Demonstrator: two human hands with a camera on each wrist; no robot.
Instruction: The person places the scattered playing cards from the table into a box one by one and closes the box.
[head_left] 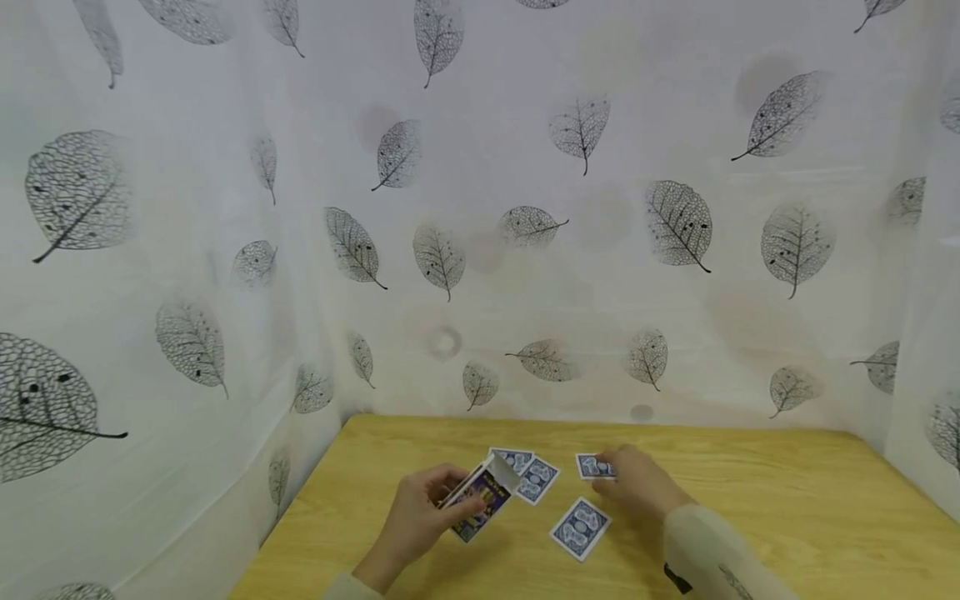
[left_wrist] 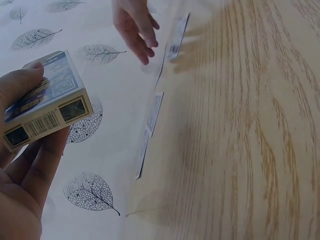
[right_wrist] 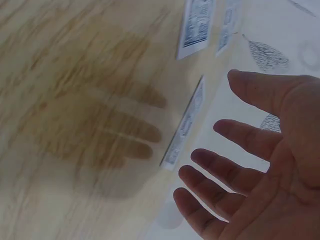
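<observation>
Left hand [head_left: 411,510] pinches purple cardboard box [head_left: 492,492]; right hand [head_left: 639,480] spread: overpush could skid blue-white card [head_left: 588,467] toward wooden table's [head_left: 375,500] back edge.

Cards [head_left: 581,528] on table [head_left: 787,500], box [head_left: 492,487] in left grip [head_left: 420,512] to their left, curtain [head_left: 600,292] behind table

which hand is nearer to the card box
Left. The left hand grips the card box; the right hand is apart from it, off to its right, by a blue-patterned card on the table.
</observation>
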